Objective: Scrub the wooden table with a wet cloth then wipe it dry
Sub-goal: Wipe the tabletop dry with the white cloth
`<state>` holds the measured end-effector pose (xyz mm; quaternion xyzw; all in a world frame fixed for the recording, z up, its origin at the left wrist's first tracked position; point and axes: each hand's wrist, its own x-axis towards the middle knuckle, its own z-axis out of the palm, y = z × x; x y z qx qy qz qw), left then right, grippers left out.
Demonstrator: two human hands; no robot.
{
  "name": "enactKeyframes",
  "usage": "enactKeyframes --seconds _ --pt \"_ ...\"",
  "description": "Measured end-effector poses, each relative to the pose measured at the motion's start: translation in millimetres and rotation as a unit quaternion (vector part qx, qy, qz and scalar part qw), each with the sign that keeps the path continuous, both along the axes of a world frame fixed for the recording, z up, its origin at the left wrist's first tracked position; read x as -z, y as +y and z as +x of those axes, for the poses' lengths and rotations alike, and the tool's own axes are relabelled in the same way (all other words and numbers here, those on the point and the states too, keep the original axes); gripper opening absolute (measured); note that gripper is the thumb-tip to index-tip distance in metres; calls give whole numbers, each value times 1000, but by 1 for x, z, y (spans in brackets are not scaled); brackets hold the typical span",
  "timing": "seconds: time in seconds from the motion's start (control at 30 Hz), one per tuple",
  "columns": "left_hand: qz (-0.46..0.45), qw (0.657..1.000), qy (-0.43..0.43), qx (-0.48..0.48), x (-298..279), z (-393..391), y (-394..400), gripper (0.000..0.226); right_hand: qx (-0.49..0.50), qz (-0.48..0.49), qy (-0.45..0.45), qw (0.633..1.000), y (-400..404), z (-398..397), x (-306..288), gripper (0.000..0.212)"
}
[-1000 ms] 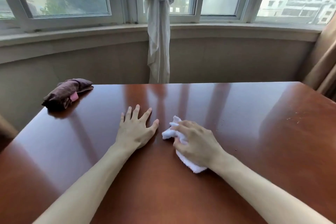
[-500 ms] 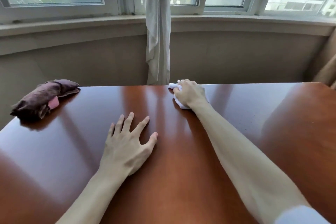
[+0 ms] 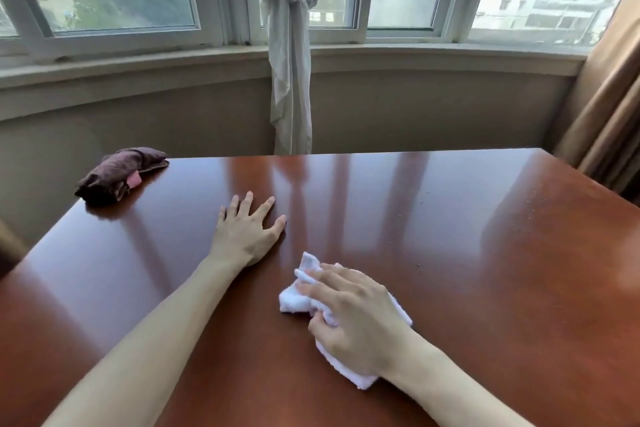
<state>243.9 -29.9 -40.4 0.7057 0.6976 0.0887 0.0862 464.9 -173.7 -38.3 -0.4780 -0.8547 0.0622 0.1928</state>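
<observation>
The glossy reddish-brown wooden table (image 3: pixel 485 253) fills the lower part of the head view. My right hand (image 3: pixel 356 319) lies on a crumpled white cloth (image 3: pixel 298 298) near the table's middle front, with fingers and thumb curled round the cloth and pressing it onto the wood. To the left and farther back, my left hand (image 3: pixel 246 232) rests flat on the table with its fingers spread, holding nothing. A folded dark brown cloth (image 3: pixel 117 177) with a pink tag lies at the table's far left corner.
A knotted pale curtain (image 3: pixel 289 80) hangs behind the far edge, in front of a curved window sill (image 3: pixel 433 55). A tan drape (image 3: pixel 609 107) hangs at the right. Small crumbs (image 3: pixel 419 267) dot the right half of the table.
My right hand pushed the white cloth out to the far edge, then drew it back toward me to the middle front. My left hand stayed flat in place.
</observation>
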Motion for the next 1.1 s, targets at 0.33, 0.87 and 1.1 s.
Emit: enactKeyframes --seconds 0.33,0.87,1.1 --pt "35 999 -1 -7 11 -1 10 72 125 -66 -25 990 276 8 -14 48" --pt "31 997 -68 7 -5 -3 -4 63 69 -72 -83 992 136 -33 -11 62" --pt "56 989 -30 134 -31 -1 -78 59 24 -3 -54 998 -27 -12 -18 58"
